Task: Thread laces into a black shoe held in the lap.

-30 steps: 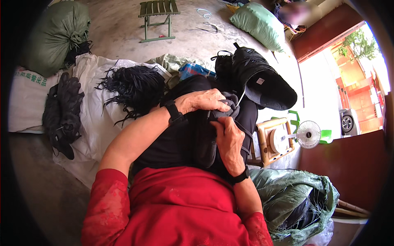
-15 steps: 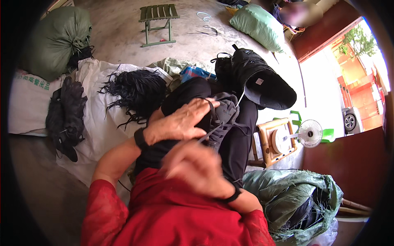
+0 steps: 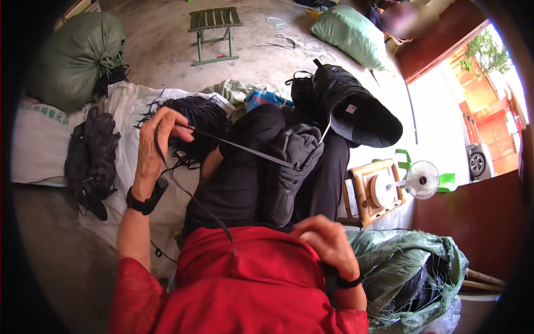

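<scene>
A dark grey shoe (image 3: 292,170) lies sole-side toward me on my lap, over black trousers (image 3: 239,178). My left hand (image 3: 158,142) is raised out to the left and pinches a black shoelace (image 3: 239,147) that runs taut from the fingers to the shoe's upper part. The lace's loose end trails down over my red top. My right hand (image 3: 328,245) sits low near my waist, fingers curled, just below the shoe's heel; I cannot see anything in it. Both wrists carry black bands.
A heap of black laces (image 3: 197,119) lies on a white sack (image 3: 133,183) to the left, with a dark bundle (image 3: 92,158) beside it. More black shoes (image 3: 345,106) are stacked ahead. A small fan (image 3: 420,179), wooden stool (image 3: 367,192), green folding stool (image 3: 214,25) and stuffed green sacks (image 3: 75,55) stand around.
My left hand has left the shoe and swung out to the left, drawing the lace tight. My right hand has dropped from the shoe to my waist.
</scene>
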Available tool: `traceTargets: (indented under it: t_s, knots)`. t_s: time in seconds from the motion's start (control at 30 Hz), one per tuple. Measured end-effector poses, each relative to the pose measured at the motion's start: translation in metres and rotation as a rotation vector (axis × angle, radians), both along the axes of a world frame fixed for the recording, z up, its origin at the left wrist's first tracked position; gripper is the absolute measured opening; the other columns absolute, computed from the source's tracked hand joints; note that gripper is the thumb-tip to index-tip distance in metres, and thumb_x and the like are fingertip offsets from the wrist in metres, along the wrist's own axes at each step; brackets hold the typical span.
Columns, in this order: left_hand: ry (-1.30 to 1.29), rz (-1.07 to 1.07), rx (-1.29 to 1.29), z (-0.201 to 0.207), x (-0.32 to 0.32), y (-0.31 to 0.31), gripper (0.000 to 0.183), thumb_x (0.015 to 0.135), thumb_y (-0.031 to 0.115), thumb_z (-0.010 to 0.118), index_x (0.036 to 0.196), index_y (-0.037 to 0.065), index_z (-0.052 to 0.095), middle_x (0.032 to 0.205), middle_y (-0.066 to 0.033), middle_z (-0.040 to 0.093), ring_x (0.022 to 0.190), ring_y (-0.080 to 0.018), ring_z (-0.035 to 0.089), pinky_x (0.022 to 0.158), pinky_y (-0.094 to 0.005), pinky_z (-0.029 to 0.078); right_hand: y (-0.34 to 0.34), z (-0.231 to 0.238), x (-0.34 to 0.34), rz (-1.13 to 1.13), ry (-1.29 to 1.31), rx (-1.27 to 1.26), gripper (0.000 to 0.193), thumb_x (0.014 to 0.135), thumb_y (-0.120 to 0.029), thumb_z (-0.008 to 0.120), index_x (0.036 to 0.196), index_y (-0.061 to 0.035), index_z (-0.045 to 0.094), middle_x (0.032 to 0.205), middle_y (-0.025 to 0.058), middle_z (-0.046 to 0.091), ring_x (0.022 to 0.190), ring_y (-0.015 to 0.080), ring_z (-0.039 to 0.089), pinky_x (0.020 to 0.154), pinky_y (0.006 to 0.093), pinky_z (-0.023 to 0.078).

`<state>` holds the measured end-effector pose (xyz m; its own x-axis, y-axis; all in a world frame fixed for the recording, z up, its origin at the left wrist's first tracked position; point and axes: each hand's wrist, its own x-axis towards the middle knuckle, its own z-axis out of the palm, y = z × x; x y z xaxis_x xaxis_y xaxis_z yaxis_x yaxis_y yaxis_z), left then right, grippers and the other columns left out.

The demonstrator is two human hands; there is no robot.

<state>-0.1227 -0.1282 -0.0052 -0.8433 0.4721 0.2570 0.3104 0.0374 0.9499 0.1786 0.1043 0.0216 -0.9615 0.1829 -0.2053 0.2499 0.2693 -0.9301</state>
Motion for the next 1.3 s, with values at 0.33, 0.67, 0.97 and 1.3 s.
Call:
traceTargets:
  t_s: [0.33,0.67,0.97,1.3]
  knots:
    - [0.775,-0.034,-0.721,-0.052,-0.018,0.019,0.037,0.082,0.009,0.065,0.117,0.004,0.054,0.107,-0.0114,0.064,0.099,-0.0312,0.061,0.084,-0.0412,0.047,0.066,-0.053,-0.016,-0.463,0.295,0.319,0.011,0.089,-0.001,0.061,0.1,0.0002,0.064,0.096,0.013,0.07,0.093,0.0209,0.067,0.085,0.0307,0.051]
    - [0.65,-0.37,-0.438,-0.034,0.079,0.111,0.037,0.078,0.018,0.075,0.105,0.01,0.052,0.09,-0.0023,0.062,0.091,-0.0199,0.062,0.079,-0.0372,0.04,0.085,-0.033,-0.088,0.237,0.347,1.15,0.026,0.072,-0.029,0.076,0.085,-0.0092,0.066,0.096,0.0071,0.054,0.104,0.0287,0.051,0.096,0.044,0.037]
    - [0.527,-0.468,-0.312,-0.03,0.084,0.128,0.026,0.084,0.014,0.068,0.103,0.009,0.051,0.091,-0.0033,0.065,0.087,-0.0192,0.065,0.078,-0.0352,0.04,0.097,-0.045,-0.09,0.17,0.231,0.741,0.011,0.071,-0.017,0.073,0.08,-0.0112,0.071,0.098,0.0041,0.059,0.106,0.0286,0.05,0.091,0.0433,0.038]
    - [0.705,-0.352,-0.416,-0.037,0.081,0.149,0.011,0.084,0.016,0.067,0.085,0.008,0.06,0.081,-0.0052,0.063,0.074,-0.0227,0.063,0.066,-0.0349,0.041,0.083,-0.046,-0.096,0.217,0.105,1.033,0.009,0.071,-0.017,0.065,0.075,-0.0105,0.07,0.093,0.0029,0.062,0.105,0.0282,0.051,0.084,0.0435,0.04]
